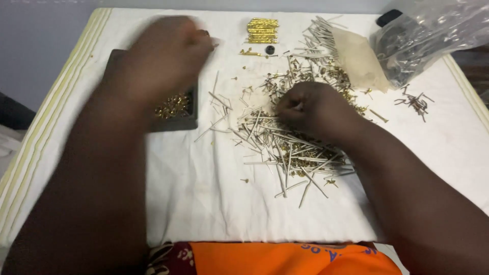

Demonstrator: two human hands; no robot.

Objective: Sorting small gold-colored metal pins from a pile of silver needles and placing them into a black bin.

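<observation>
I am working over a white cloth [204, 203] that is covering the whole table, so the small metal pieces are showing up against it and are not rolling off. Spread across its middle is lying the big heap of silver nails and small brass screws [290, 142], loose and mixed, fanned out flat so single pieces can be picked from it. At the far right corner a clear plastic bag [433, 35] is slumping on its side, holding dark fasteners (a few dark ones [415, 102] are lying loose on the cloth near it).

To my left a dark square tray [178, 119] is sitting just beside the heap, and in it brass screws [174, 105] are gathering, apart from the silver nails.

My left hand [168, 53] is hovering above the tray's far edge, blurred; I cannot tell whether it is grasping anything. My right hand [310, 107] is resting on the heap, fingers pinched together into the nails, though what they are gripping is hidden.

At the far edge a neat row of gold pieces [263, 30] is lying, with a small black ring [270, 49] beside it.
</observation>
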